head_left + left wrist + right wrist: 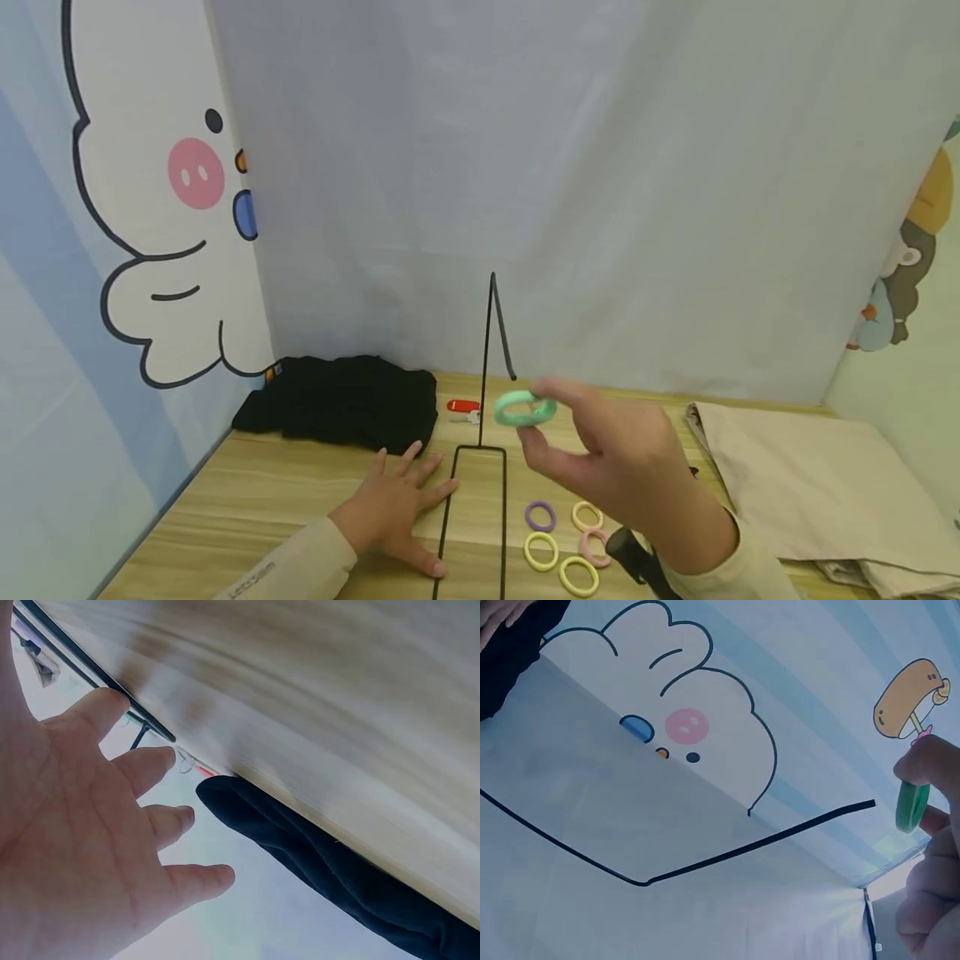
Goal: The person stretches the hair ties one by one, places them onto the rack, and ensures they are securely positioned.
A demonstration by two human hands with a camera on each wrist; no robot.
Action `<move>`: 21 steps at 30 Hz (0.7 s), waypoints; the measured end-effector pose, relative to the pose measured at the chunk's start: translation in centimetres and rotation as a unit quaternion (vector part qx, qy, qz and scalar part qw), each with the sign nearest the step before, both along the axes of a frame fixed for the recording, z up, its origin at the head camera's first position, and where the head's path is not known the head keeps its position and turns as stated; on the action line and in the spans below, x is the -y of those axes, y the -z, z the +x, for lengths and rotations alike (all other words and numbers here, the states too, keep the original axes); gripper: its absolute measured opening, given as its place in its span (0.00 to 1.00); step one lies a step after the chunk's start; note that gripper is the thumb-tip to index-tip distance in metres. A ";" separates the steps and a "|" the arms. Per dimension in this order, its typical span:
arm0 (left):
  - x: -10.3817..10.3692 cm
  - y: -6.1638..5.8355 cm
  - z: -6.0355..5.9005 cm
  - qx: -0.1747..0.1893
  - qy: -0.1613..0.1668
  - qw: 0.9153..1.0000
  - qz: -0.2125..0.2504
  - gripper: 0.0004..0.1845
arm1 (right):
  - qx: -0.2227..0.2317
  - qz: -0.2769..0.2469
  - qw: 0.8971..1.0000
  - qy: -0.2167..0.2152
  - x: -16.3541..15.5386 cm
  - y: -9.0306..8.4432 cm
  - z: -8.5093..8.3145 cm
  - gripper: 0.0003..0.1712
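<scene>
My right hand (pixel 622 454) pinches a mint green ring (pixel 517 422) between thumb and fingertips, in the air just right of a black wire stand (pixel 486 367). In the right wrist view the same green ring (pixel 907 808) is a short way beyond the free tip of the stand's arm (pixel 810 825); the two are apart. My left hand (pixel 393 504) lies with its fingers spread at the stand's base, thumb and forefinger touching the left base wire (pixel 446 529). The left wrist view shows its palm (pixel 75 825) and straight fingers.
On the table right of the base lie a purple ring (pixel 528 517), a peach ring (pixel 587 503), a pink ring (pixel 597 565) and two yellow rings (pixel 541 568). Black cloth (pixel 345 404) is back left, near a red object (pixel 462 406) and keys (pixel 472 417). Beige cloth (pixel 817 475) lies right.
</scene>
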State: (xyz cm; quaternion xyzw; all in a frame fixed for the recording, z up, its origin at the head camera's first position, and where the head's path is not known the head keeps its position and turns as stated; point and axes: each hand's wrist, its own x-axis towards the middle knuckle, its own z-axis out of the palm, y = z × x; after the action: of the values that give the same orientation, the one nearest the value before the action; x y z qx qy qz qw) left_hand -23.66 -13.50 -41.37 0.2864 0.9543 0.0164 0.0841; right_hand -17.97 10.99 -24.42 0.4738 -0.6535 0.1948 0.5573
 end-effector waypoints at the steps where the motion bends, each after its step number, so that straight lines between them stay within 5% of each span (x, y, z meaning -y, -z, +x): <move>1: -0.1 0.0 0.0 0.000 0.001 1.000 -0.001 0.55 | 0.009 0.004 1.000 0.021 0.1 -0.2 -0.5 0.14; 5: -0.2 -0.1 -0.1 -0.004 0.002 1.000 -0.014 0.55 | 0.098 0.038 0.986 0.131 0.0 0.2 -2.8 0.22; 10: -0.5 -0.1 0.1 -0.004 -0.002 1.000 -0.024 0.55 | 0.282 0.061 0.934 0.210 -1.0 3.0 -4.6 0.37; 12: -0.6 -0.2 0.2 -0.002 -0.007 1.000 -0.023 0.56 | 0.385 0.062 0.898 0.206 -1.5 4.6 -4.8 0.38; 17: -0.6 -0.3 0.3 0.005 -0.019 1.000 -0.019 0.56 | 0.595 0.041 0.788 0.151 -2.9 8.7 -5.1 0.37; 21: -0.7 -0.3 0.2 0.011 -0.022 0.999 -0.020 0.56 | 0.671 0.043 0.734 0.096 -4.5 11.4 -5.7 0.33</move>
State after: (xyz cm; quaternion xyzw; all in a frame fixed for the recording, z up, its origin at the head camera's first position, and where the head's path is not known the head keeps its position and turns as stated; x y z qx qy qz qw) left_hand -23.46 -12.83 -41.06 0.2634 0.9595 0.0025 0.1001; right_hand -23.67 15.51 -35.83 0.1781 -0.9074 0.3794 -0.0313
